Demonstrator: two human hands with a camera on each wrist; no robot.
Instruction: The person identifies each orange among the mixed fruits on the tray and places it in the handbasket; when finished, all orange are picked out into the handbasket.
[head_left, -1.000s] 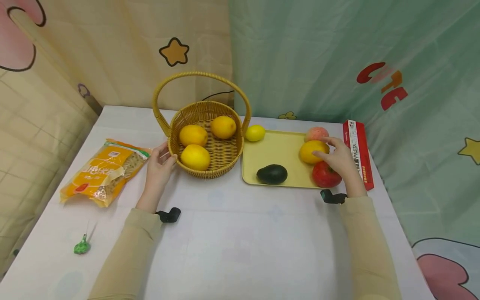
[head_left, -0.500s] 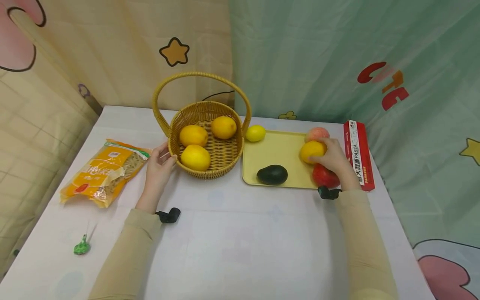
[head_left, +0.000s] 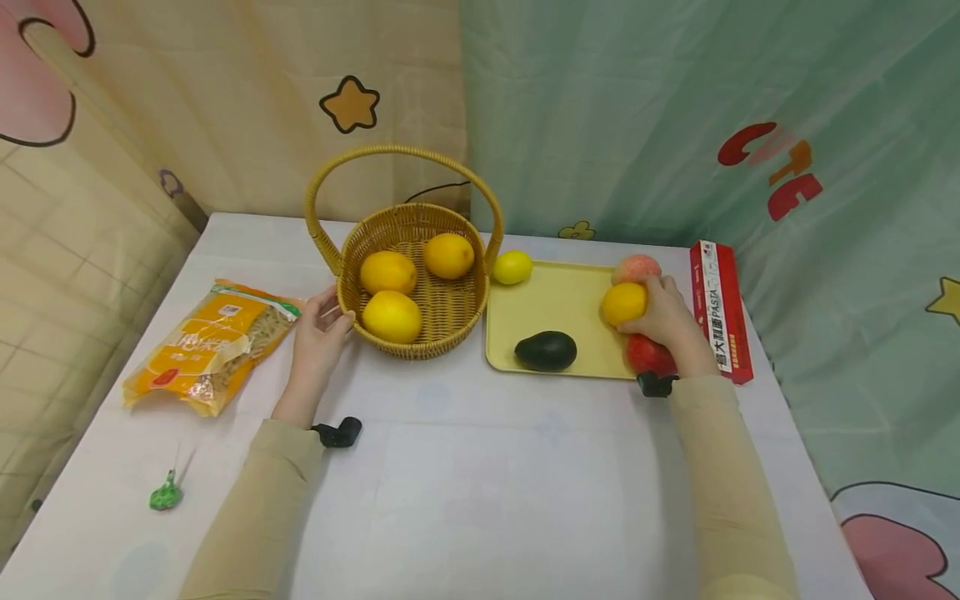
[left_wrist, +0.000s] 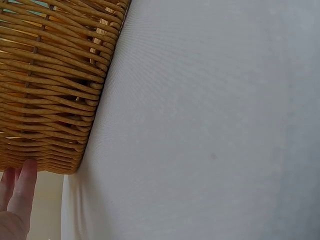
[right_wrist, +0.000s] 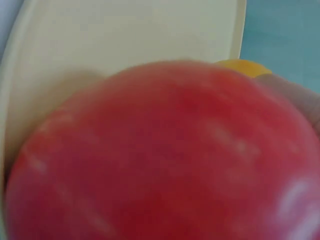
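Note:
In the head view my right hand (head_left: pixel 670 321) grips a yellow lemon (head_left: pixel 622 304) over the right end of the pale yellow tray (head_left: pixel 562 300). A pinkish peach (head_left: pixel 637 267) is just behind it, and a large red fruit (head_left: pixel 648 356) lies in front, partly under the hand. That red fruit (right_wrist: pixel 165 155) fills most of the right wrist view. At the left, my left hand (head_left: pixel 318 337) touches the side of a wicker basket (head_left: pixel 450 321) holding three yellow lemons (head_left: pixel 392 317). In the left wrist view straight fingers (left_wrist: pixel 25 192) rest against the basket's weave (left_wrist: pixel 50 85).
A dark green avocado (head_left: pixel 546 351) lies on the tray's front edge. A smaller lemon (head_left: pixel 513 267) sits between basket and tray. A red pasta box (head_left: pixel 723 312) stands right of the tray, a yellow pasta bag (head_left: pixel 213 346) left of the basket. A small green object (head_left: pixel 166 493) lies front left.
My right hand has closed further round the lemon, its fingers coming down over the right side. The lemon has barely moved. The left hand and the basket stay put.

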